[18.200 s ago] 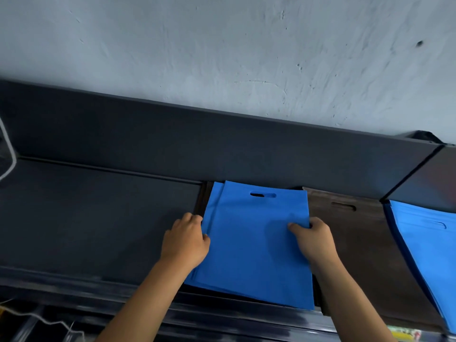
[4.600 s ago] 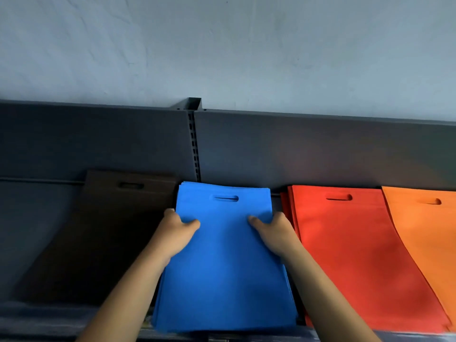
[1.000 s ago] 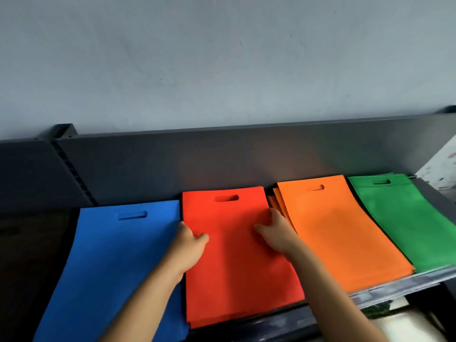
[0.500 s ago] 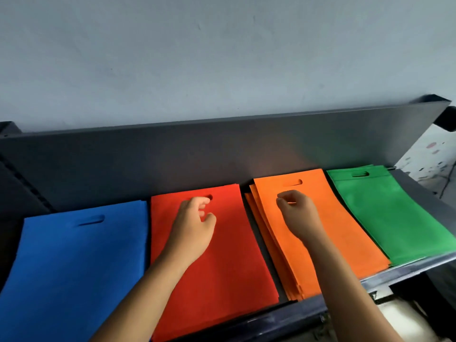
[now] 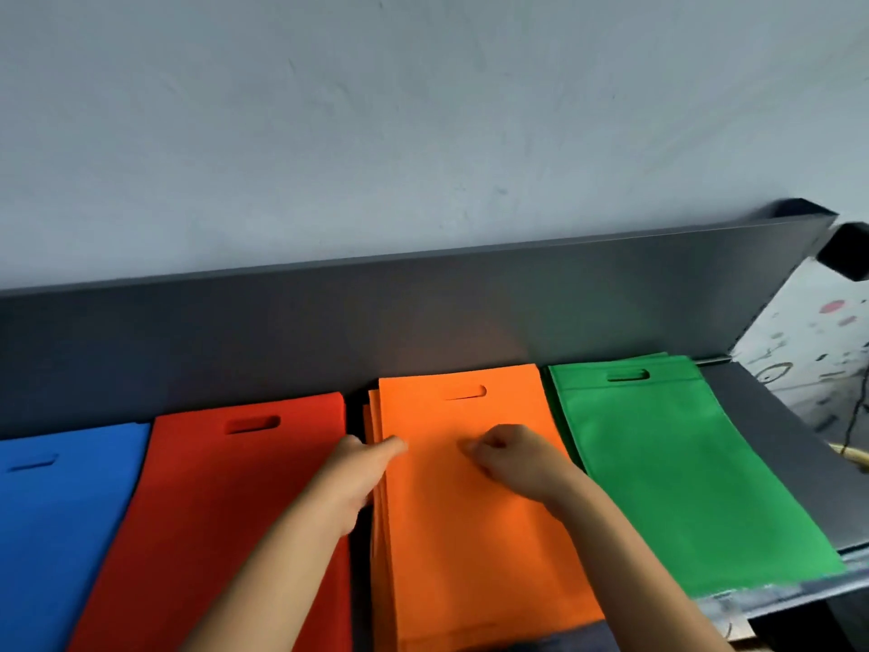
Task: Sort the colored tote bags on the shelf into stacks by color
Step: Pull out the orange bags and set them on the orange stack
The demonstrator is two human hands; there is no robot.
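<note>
Four stacks of flat tote bags lie side by side on the dark shelf (image 5: 771, 444): blue (image 5: 61, 534) at the left, then red (image 5: 225, 510), orange (image 5: 470, 557) and green (image 5: 682, 472). My left hand (image 5: 357, 472) grips the left edge of the orange stack, thumb on top and fingers down in the gap beside the red stack. My right hand (image 5: 512, 458) rests on top of the orange stack with its fingers curled under, holding nothing that I can see. The lower orange bags stick out a little to the left.
A dark back panel (image 5: 329, 331) runs behind the stacks, with a pale wall above. The shelf ends just right of the green stack, where a cable (image 5: 853, 416) and a patterned white surface (image 5: 809, 350) show. The shelf's front lip (image 5: 776, 590) runs below the green bags.
My left hand left the red stack and moved right to the orange stack's left edge. My right hand slid down the orange stack and curled. The view panned right.
</note>
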